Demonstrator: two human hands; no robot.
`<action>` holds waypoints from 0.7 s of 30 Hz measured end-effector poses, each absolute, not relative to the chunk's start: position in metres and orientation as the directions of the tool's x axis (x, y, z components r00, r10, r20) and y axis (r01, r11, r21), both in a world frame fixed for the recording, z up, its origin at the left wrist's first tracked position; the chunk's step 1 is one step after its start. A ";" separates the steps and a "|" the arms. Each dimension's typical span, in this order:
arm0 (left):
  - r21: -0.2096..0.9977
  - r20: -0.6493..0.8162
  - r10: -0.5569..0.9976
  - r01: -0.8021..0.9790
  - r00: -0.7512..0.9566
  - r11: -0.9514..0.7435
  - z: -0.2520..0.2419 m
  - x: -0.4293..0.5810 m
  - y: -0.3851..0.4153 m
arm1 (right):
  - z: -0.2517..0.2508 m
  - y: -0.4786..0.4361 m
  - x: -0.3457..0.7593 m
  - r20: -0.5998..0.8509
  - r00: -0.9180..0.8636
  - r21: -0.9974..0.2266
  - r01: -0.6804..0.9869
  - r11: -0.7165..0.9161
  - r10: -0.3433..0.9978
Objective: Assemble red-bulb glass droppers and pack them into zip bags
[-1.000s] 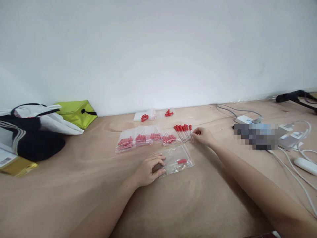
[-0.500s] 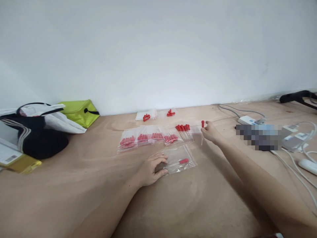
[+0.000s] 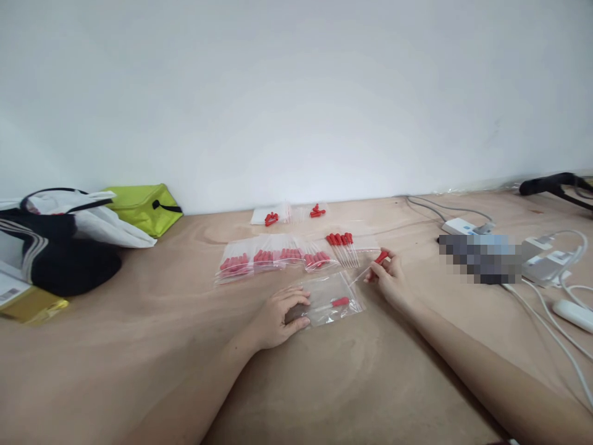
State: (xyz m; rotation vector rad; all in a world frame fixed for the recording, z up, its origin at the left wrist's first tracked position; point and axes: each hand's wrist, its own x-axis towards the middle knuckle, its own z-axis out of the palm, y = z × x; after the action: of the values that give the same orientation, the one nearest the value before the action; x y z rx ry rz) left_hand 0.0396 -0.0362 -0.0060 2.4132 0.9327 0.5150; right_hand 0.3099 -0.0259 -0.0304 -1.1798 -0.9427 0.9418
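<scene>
My left hand (image 3: 282, 315) lies on the left end of a clear zip bag (image 3: 328, 285), its thumb and fingers spread apart. Inside that bag is one dropper (image 3: 340, 302) with a red bulb. Pinched in the fingers of my right hand (image 3: 391, 281) is another red-bulbed dropper (image 3: 380, 257). Its thin clear stem slants down-left toward the bag's upper right corner. Beyond the bag, several loose droppers (image 3: 343, 247) lie side by side, bulbs pointing away from me. Left of them overlap several filled zip bags (image 3: 235, 262) of red-bulbed droppers.
Near the wall are two small piles of red bulbs (image 3: 271, 218) on plastic bags. A lime green bag (image 3: 143, 207), a black cap (image 3: 74, 266) and a yellow box (image 3: 32, 303) stand at left. On the right lie a power strip (image 3: 458, 226) and white cables (image 3: 551, 334).
My right hand has come nearer and slightly left with its dropper, which has tipped from upright to slanting toward the bag. My left hand stays on the bag. The view has shifted slightly.
</scene>
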 end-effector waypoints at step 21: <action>0.553 0.141 0.720 0.549 0.679 -0.626 -0.005 0.040 -0.036 | -0.030 -0.041 0.297 -0.047 -0.019 -0.997 -0.056 -0.048 0.999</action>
State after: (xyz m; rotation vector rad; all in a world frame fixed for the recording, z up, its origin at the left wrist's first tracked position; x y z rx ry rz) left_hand 0.0398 -0.0365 -0.0055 2.4184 0.9823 0.4855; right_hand 0.2966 -0.0412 -0.0298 -1.1936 -1.1573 1.2827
